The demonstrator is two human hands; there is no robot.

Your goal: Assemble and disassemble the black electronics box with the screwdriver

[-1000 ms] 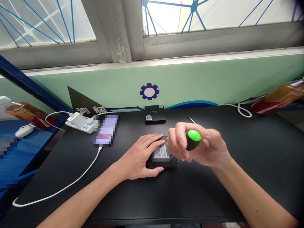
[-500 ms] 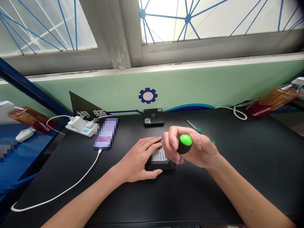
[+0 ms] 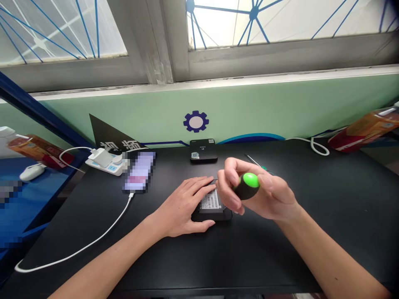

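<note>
A flat black electronic device with a printed white label lies on the black desk. My left hand rests over its left side, fingers stretched along the far edge and thumb at the near edge, holding it down. Above the device's right side, my right hand is closed around a screwdriver with a black handle and bright green end cap. The screwdriver points down and away from me; its shaft and tip are hidden by the hand and handle. Behind the right hand lies another thin screwdriver, its handle mostly covered.
A black box stands by the wall. To the left are a phone on a white charging cable and a power strip. Drink bottles and a looped white cord sit toward the edges.
My right hand has moved slightly right, and the screwdriver handle now leans more to the right. My left hand stays on the device. The view has shifted a little.
</note>
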